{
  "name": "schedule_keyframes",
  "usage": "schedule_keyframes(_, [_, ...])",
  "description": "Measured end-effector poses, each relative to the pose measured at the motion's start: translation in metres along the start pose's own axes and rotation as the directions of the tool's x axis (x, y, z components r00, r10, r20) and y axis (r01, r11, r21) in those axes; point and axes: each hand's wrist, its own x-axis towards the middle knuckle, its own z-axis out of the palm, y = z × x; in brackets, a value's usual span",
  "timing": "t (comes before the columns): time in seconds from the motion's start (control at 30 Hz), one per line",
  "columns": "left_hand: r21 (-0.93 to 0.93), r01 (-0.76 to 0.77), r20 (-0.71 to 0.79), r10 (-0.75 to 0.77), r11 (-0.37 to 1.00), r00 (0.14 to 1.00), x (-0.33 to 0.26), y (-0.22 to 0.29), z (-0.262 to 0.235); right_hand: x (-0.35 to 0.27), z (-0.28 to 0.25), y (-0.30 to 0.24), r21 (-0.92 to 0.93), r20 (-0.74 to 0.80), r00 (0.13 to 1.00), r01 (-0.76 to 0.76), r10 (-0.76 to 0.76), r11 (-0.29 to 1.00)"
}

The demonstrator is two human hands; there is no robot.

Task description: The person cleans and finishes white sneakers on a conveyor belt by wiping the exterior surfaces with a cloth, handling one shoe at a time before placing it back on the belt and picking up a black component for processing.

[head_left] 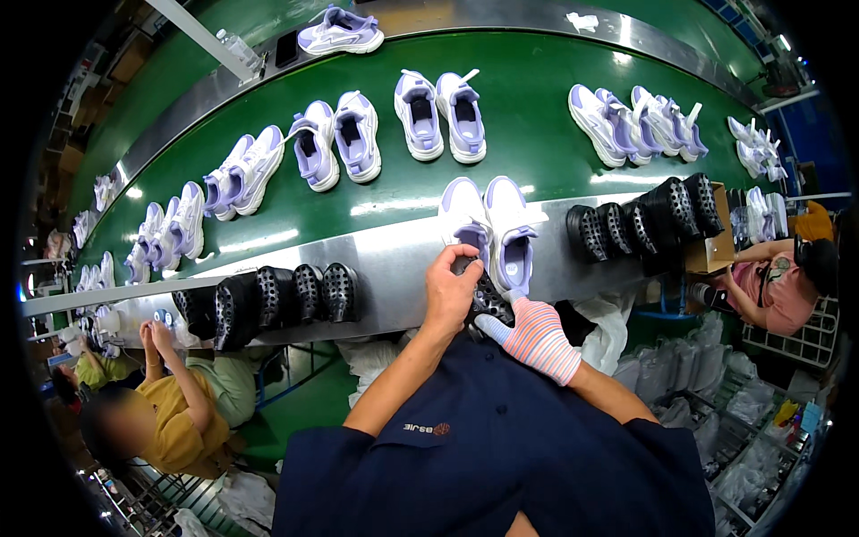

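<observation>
A pair of white and lilac sneakers stands before me on the metal ledge, toes away: the left shoe (463, 204) and the right shoe (506, 208). At the left shoe's heel opening is a black perforated shoe insert (488, 302), tilted, its upper end hidden by fingers. My bare left hand (450, 291) pinches that end, thumb and fingers closed on it. My right hand (540, 342), in a striped knit glove, closes around the insert's lower end, close to the right shoe's heel. How its fingertips grip is partly hidden.
Black inserts stand in rows on the ledge, left (309, 294) and right (617, 231). Beyond runs a green conveyor belt (528, 121) carrying several sneaker pairs. A cardboard box (711, 251) stands at right. Co-workers sit on both sides, one in a yellow shirt (183, 421), one in pink (787, 291).
</observation>
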Motion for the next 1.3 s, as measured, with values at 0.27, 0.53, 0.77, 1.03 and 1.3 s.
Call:
schedule_keyframes(0.27, [0.737, -0.589, 0.307, 0.611, 0.333, 0.73, 0.062, 0.014, -0.01, 0.044, -0.021, 0.02, -0.258, 0.153, 0.986, -0.033, 0.074, 0.966])
schedule_keyframes(0.53, [0.621, -0.472, 0.291, 0.375, 0.626, 0.88, 0.085, -0.019, -0.024, 0.108, 0.062, 0.023, -0.409, -0.134, 0.987, 0.029, -0.092, 0.912])
schedule_keyframes(0.77, [0.544, -0.507, 0.363, 0.357, 0.669, 0.861, 0.077, -0.004, -0.021, 0.116, 0.073, 0.04, -0.382, -0.104, 0.975, 0.143, -0.196, 0.913])
schedule_keyframes(1.03, [0.767, -0.271, 0.132, 0.271, 0.581, 0.954, 0.029, -0.035, -0.018, 0.084, 0.061, 0.064, -0.239, -0.146, 0.982, -0.152, 0.119, 0.959])
schedule_keyframes(1.3, [0.869, -0.094, 0.068, 0.071, 0.485, 0.995, 0.049, -0.041, -0.002, 0.117, 0.077, 0.054, -0.109, -0.161, 0.966, -0.222, 0.203, 0.969])
